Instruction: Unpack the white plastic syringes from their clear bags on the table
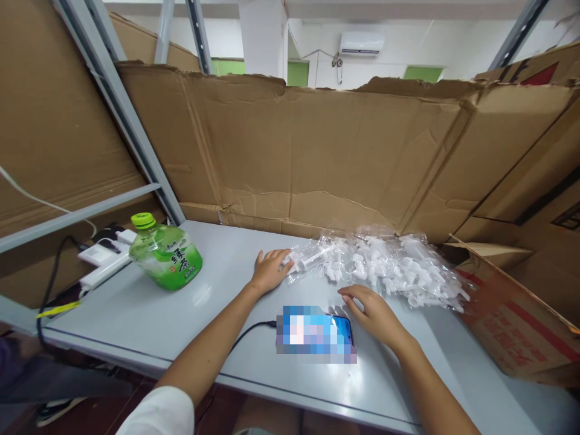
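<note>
My left hand (269, 270) lies flat on the grey table (181, 314), its fingertips touching the left end of a pile of clear plastic bags with white plastic parts (380, 266). My right hand (371, 311) rests on the table just below that pile, fingers curled loosely beside the right edge of a phone (317, 332). The phone lies face up with a lit screen, and a black cable (251, 331) runs from its left end. Neither hand holds anything.
A green tea bottle (165, 254) lies on its side at the left, near a white power strip (102, 263). Cardboard sheets (317, 151) wall the back of the table. An open cardboard box (516, 320) sits at the right.
</note>
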`<state>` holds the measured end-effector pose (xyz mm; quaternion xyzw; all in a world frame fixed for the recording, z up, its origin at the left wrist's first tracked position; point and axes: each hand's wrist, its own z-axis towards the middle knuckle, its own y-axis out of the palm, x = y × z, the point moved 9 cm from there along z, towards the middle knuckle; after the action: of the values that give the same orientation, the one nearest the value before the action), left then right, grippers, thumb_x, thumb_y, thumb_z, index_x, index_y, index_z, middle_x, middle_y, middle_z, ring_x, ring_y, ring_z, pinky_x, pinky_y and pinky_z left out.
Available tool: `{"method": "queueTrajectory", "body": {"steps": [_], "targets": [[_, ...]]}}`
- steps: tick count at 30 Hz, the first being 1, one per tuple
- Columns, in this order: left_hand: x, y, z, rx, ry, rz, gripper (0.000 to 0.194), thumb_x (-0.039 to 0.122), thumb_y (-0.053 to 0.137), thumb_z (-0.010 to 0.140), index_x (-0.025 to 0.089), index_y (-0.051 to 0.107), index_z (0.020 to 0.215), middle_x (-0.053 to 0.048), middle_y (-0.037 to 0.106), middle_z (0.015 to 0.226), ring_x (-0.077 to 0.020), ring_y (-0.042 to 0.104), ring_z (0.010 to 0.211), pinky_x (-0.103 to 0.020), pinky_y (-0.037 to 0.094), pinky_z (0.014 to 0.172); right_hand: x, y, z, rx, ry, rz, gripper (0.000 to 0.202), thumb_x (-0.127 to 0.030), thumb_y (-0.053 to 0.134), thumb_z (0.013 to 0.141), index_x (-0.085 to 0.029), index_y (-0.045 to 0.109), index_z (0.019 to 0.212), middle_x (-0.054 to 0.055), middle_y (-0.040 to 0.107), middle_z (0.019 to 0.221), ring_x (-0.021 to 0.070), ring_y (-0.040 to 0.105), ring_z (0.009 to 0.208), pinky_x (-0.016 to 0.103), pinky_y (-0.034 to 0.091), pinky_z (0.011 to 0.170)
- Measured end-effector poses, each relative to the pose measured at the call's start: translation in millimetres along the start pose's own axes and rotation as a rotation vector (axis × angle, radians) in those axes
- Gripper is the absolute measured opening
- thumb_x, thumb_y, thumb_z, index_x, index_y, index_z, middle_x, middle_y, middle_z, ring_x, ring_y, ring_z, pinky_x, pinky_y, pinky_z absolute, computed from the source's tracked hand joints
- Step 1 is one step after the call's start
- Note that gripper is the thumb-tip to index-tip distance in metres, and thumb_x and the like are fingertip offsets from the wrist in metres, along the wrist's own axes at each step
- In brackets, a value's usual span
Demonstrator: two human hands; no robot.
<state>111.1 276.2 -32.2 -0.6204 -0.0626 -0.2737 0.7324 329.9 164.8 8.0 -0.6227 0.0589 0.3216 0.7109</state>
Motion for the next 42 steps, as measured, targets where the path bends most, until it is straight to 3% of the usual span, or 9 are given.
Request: {"method": "queueTrajectory", "body": {"steps": [8, 15, 19, 23, 28, 32, 37, 42], "targets": [[-18.4, -2.5, 7.0, 0.050, -0.087, -0.003, 0.041, 0.044, 0.036, 0.090, 0.031, 0.045, 0.127, -0.004, 0.052, 0.132, -0.0233, 0.039, 0.126, -0.051, 0.010, 0.110, -20.0, 11.0, -15.9, -0.080, -0.093, 0.055, 0.030, -0.031, 0.037, 0.093, -0.025, 0.061, 0.111, 0.007, 0.061, 0.115, 0.0216, 0.054, 0.110, 0.038, 0.044, 0.094], [-20.7, -5.5, 7.8, 0.079, -0.114, -0.037, 0.038, 0.044, 0.044, 0.086, 0.029, 0.050, 0.120, -0.004, 0.061, 0.118, -0.0236, 0.045, 0.119, -0.050, 0.011, 0.110, -21.0, 21.1, -21.3, -0.143, -0.083, 0.055, 0.033, -0.035, 0.037, 0.093, -0.027, 0.059, 0.117, 0.008, 0.053, 0.127, 0.0229, 0.050, 0.117, 0.040, 0.042, 0.098], [-25.8, -9.1, 10.1, 0.107, -0.147, -0.071, 0.040, 0.043, 0.050, 0.081, 0.027, 0.054, 0.117, -0.003, 0.064, 0.106, -0.0228, 0.052, 0.108, -0.043, 0.024, 0.106, -30.1, 27.9, -24.4, -0.248, -0.103, 0.047, 0.034, -0.035, 0.039, 0.092, -0.029, 0.060, 0.118, 0.008, 0.048, 0.134, 0.0251, 0.045, 0.123, 0.043, 0.040, 0.100], [-35.2, -9.9, 13.3, 0.090, -0.196, -0.131, 0.037, 0.040, 0.050, 0.080, 0.024, 0.059, 0.111, -0.002, 0.066, 0.087, -0.0222, 0.057, 0.096, -0.036, 0.038, 0.092, -38.2, 34.7, -26.7, -0.313, -0.122, 0.043, 0.033, -0.034, 0.040, 0.091, -0.030, 0.061, 0.117, 0.007, 0.047, 0.136, 0.0259, 0.043, 0.124, 0.043, 0.039, 0.101], [-41.4, -3.5, 16.6, -0.004, -0.200, -0.239, 0.023, 0.038, 0.053, 0.075, 0.023, 0.069, 0.082, 0.000, 0.064, 0.067, -0.0186, 0.058, 0.070, -0.031, 0.042, 0.075, -29.5, 37.2, -24.7, -0.278, -0.076, 0.064, 0.037, -0.039, 0.037, 0.092, -0.029, 0.056, 0.123, 0.007, 0.047, 0.136, 0.0246, 0.044, 0.124, 0.041, 0.038, 0.102], [-41.0, 2.3, 18.1, -0.015, -0.175, -0.365, 0.017, 0.033, 0.055, 0.070, 0.019, 0.064, 0.067, -0.001, 0.063, 0.065, -0.0167, 0.056, 0.065, -0.027, 0.040, 0.066, -20.1, 35.2, -21.2, -0.235, -0.033, 0.063, 0.038, -0.041, 0.036, 0.093, -0.028, 0.057, 0.122, 0.007, 0.048, 0.134, 0.0237, 0.045, 0.123, 0.040, 0.038, 0.102], [-38.0, 0.4, 18.1, 0.079, -0.184, -0.608, 0.014, 0.032, 0.049, 0.075, 0.019, 0.055, 0.074, -0.001, 0.065, 0.078, -0.0143, 0.057, 0.069, -0.024, 0.042, 0.065, -12.2, 31.4, -17.7, -0.176, 0.030, 0.056, 0.041, -0.044, 0.036, 0.092, -0.025, 0.057, 0.120, 0.008, 0.050, 0.132, 0.0242, 0.045, 0.122, 0.040, 0.038, 0.102], [-27.8, -6.4, 15.6, 0.120, -0.179, -0.881, 0.023, 0.043, 0.044, 0.081, 0.020, 0.045, 0.081, -0.001, 0.064, 0.078, -0.0105, 0.055, 0.054, -0.021, 0.041, 0.051, -3.9, 28.4, -13.2, -0.090, 0.063, 0.125, 0.041, -0.043, 0.039, 0.091, -0.023, 0.054, 0.122, 0.009, 0.051, 0.131, 0.0255, 0.045, 0.123, 0.043, 0.036, 0.104]]}}
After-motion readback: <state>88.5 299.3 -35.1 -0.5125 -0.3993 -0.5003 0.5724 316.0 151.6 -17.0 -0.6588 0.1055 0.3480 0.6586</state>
